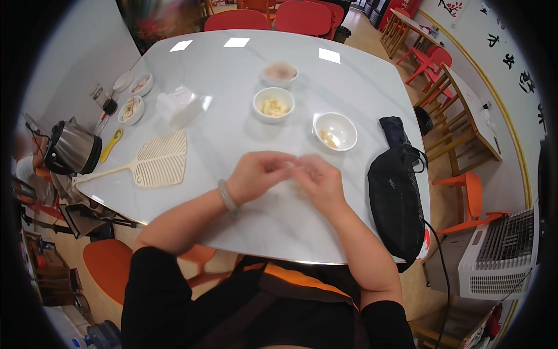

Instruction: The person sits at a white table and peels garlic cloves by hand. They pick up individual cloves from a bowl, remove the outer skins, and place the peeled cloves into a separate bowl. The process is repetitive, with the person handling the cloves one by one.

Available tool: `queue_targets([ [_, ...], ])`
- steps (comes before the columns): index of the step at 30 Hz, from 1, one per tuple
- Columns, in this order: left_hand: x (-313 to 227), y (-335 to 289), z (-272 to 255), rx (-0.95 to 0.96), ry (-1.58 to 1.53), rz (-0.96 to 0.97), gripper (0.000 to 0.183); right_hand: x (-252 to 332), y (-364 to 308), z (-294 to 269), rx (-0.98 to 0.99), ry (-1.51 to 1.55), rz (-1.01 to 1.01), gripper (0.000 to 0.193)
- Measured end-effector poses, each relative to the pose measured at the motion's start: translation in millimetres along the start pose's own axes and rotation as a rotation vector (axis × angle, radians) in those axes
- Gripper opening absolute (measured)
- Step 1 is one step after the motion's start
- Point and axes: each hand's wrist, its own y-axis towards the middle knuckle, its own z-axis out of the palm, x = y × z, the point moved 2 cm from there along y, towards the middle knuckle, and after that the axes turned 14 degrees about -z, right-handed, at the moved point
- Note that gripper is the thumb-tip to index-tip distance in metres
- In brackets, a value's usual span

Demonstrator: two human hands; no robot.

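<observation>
My left hand and my right hand meet fingertip to fingertip above the near middle of the white table. Both are pinched, and something small and pale seems to be between the fingers, too blurred to name. A bracelet circles my left wrist. Just beyond my right hand stands a white bowl with a few pale pieces that look like garlic cloves. Farther left, another white bowl is fuller of pale yellow, clove-like pieces. Behind it sits a third bowl whose brownish contents are blurred.
A cream fly swatter, a yellow peeler and a steel kettle are at the left, with a clear plastic bag and two small filled bowls beyond. A black mesh bag lies along the right edge.
</observation>
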Motion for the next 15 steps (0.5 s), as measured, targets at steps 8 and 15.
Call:
queue_targets([
  [8, -8, -1, 0, 0.071, -0.164, -0.077, 0.029, -17, 1, 1, -0.038, 0.154, -0.043, 0.013],
  [15, -13, -3, -4, -0.018, -0.154, -0.056, 0.019, 11, 1, -3, 0.053, -0.214, -0.150, 0.010],
])
